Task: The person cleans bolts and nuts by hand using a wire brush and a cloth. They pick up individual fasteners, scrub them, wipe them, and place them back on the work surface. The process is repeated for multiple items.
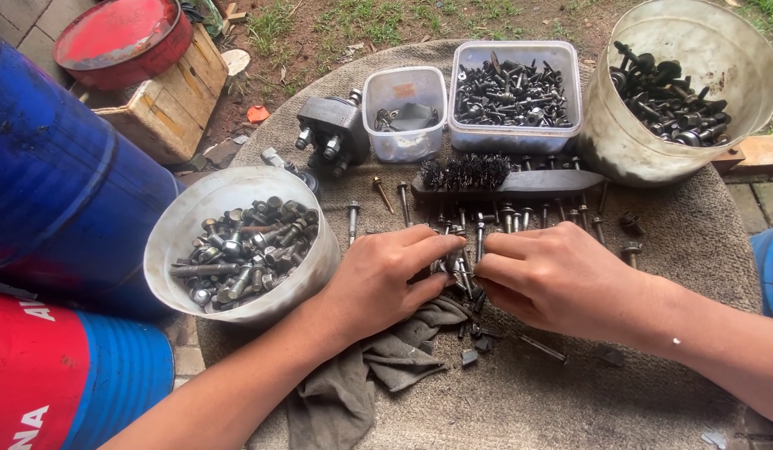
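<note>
A: Left of the long black wire brush [503,177]?
B: White plastic bowl of grey bolts [241,250].
A: Below the brush?
B: Left hand [382,279] and right hand [553,279], grips pinched on small dark bolts [457,268]; sorting goes best one at a time.

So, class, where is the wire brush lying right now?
In the head view the wire brush lies across the mat's far middle, just in front of the clear tub of bolts, beyond both hands.
</note>
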